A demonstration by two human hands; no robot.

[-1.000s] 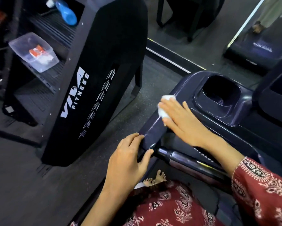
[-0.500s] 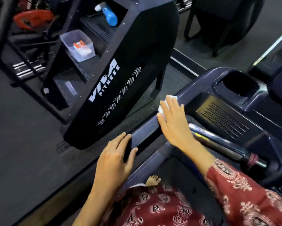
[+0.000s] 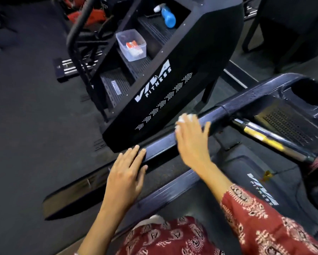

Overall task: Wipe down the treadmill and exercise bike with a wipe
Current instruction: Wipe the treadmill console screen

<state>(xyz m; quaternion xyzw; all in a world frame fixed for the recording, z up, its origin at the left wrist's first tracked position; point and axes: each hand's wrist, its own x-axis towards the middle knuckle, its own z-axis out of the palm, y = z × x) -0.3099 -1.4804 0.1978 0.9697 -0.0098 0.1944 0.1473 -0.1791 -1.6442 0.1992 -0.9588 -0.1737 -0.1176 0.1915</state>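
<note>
At the treadmill handrail (image 3: 218,113) | our right hand (image 3: 191,142), fingers flat, presses the white wipe (image 3: 184,119) onto it | our left hand (image 3: 127,173) rests flat lower down, holding nothing | risk: the ungripped wipe may slip from under our fingers, leaving patches unwiped
</note>
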